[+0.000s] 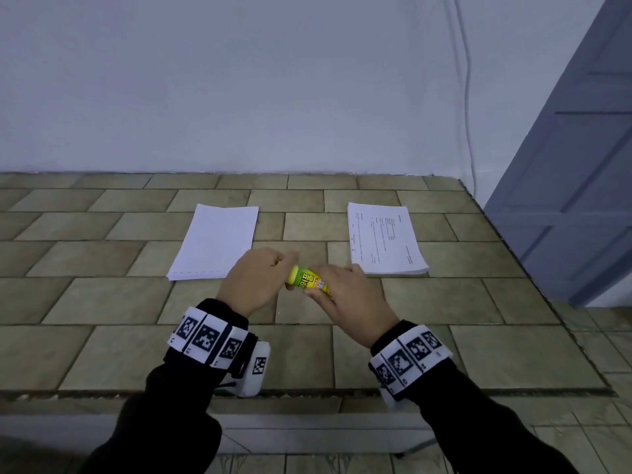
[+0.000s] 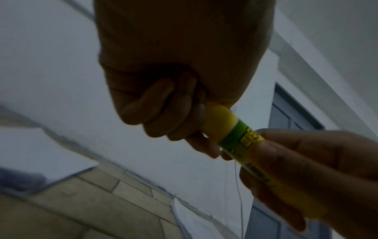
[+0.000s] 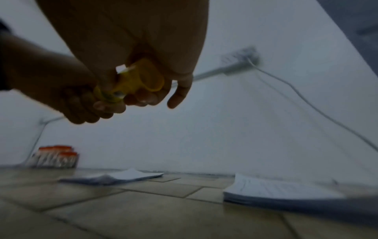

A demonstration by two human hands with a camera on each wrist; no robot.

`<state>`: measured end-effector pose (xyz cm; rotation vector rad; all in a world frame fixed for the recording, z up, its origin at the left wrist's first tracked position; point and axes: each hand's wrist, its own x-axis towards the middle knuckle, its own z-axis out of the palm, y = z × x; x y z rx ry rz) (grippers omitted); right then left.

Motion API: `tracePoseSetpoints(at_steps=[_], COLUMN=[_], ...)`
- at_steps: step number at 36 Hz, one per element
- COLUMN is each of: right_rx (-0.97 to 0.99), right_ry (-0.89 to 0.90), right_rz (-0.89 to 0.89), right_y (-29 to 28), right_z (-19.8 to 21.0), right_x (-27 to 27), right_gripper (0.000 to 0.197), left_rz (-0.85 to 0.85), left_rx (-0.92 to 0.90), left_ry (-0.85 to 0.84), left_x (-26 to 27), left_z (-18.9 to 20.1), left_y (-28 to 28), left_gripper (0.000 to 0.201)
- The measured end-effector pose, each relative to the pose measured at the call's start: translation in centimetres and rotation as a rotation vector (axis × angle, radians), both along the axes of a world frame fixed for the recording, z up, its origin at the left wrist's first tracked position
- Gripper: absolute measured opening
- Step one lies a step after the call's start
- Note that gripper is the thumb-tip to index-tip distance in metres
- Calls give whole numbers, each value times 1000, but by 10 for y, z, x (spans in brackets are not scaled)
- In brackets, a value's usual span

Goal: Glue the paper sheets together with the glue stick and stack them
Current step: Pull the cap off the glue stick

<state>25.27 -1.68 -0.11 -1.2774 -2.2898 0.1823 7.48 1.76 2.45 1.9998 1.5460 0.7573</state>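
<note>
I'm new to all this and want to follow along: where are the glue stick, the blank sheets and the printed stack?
glue stick (image 1: 305, 280), head view, green label.
blank sheets (image 1: 215, 241), head view, top sheet's middle.
printed stack (image 1: 384, 241), head view, top page's middle.

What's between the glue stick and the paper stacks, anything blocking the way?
Nothing visible. Both hands hold the glue stick above bare tabletop; the blank stack and the printed stack lie just beyond. Its yellow cap appears still on.
</note>
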Motion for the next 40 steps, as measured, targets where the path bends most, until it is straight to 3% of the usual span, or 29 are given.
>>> tracePoseSetpoints(at_steps=[3,6,9,11,13,16,19,23,28,35,40], right_rx=[207,208,-43,-321,-506,-553,-495,-459,-447,-506,-526], right_ry=[-169,-149,-10,215,437,528,552,615,639,672,685], right_rz=[-95,-101,-20,73,78,-8,-29,-24,-36,-54,-65], right_y=[1,1,0,0,-1,-4,-5,-4,-6,-4,-3], right_z=[-4,-5,-3,-2,-4,-12,-13,-12,-18,-28,-28], right_x=[-6,-6,0,11,27,51,56,50,44,47,45], right_gripper=[46,44,38,24,24,23,14,10,31,9,14], left_rz=[97,73,-2,-28,6,39,-2,12,176,259,342], left_rx=[-135,-102,-31,134,342,430,363,278,-136,-347,-444], left_ry=[-31,-28,-11,20,-36,-68,133,325,586,712,743], left_x=[2,1,1,-7,-28,-61,-67,-61,-70,-98,-111], left_z=[-3,-5,-4,-1,4,12,12,2,-18,-41,-51], left_y=[0,0,-3,-3,2,13,18,15,16,10,5], left_gripper=[69,64,58,46,42,51,56,35,30,30,30])
